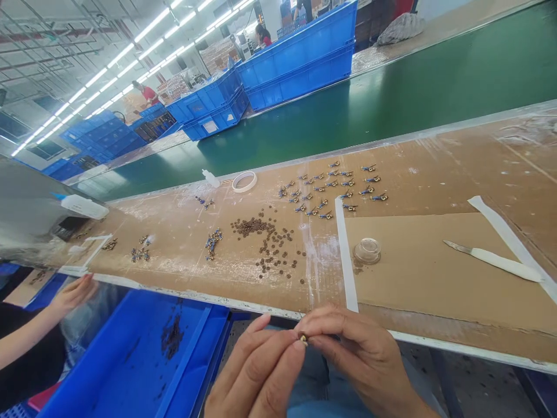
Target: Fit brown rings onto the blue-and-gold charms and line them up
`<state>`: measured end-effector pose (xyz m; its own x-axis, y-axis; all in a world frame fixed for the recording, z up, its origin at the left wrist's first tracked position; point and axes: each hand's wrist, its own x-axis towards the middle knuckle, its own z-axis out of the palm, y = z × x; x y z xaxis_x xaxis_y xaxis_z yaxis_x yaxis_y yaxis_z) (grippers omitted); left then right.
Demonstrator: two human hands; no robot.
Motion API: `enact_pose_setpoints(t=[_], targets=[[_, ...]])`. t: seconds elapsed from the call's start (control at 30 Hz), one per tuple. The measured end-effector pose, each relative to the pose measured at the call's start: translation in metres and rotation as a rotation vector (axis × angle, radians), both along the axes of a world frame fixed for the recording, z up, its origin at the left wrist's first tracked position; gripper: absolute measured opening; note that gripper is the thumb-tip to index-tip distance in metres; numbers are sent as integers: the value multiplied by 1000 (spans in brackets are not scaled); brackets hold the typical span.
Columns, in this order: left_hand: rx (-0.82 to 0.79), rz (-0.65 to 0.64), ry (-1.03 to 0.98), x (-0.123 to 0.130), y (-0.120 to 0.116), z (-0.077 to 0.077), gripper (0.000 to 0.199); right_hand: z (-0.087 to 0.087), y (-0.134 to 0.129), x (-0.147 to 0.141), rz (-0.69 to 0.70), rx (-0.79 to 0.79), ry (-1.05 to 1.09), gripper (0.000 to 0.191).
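At the table's near edge, my left hand (263, 371) is closed in a pinch on a tiny figurine (303, 340), of which only a pale yellowish part shows. My right hand (359, 345) meets it from the other side, thumb and forefinger closed on a small brown disc (301, 334) against the figurine. The fingers hide most of both pieces. Beyond my hands lies a loose heap of brown discs (252, 226), with more scattered toward me. Several blue-and-tan figurines (322, 188) lie in rough rows further back, and a small cluster of figurines (213, 244) sits left of the discs.
On the cardboard to the right are a clear round lid or dish (366, 251) and a white-handled knife (500, 261). A tape roll (244, 182) and bottle (211, 177) stand behind. A co-worker's hand (76, 293) is at left, near a blue bin (143, 348). A green conveyor (391, 104) runs behind.
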<state>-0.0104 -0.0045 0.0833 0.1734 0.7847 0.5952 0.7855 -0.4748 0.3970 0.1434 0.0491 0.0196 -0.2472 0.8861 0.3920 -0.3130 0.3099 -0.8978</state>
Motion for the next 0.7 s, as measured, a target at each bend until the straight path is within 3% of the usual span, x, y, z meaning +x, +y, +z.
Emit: enact_pose_setpoints(t=[0.13, 0.3, 0.43, 0.7], targets=[[-218, 29, -79, -10, 8, 4, 26, 1, 0, 1, -28, 0, -13, 12], [-403, 176, -378, -3, 8, 2, 10, -1, -1, 1, -33, -3, -53, 10], [-455, 215, -465, 4, 7, 3, 6, -2, -2, 1, -38, 7, -53, 12], [-467, 173, -527, 7, 8, 3, 8, -2, -1, 5, -55, 78, -85, 17]])
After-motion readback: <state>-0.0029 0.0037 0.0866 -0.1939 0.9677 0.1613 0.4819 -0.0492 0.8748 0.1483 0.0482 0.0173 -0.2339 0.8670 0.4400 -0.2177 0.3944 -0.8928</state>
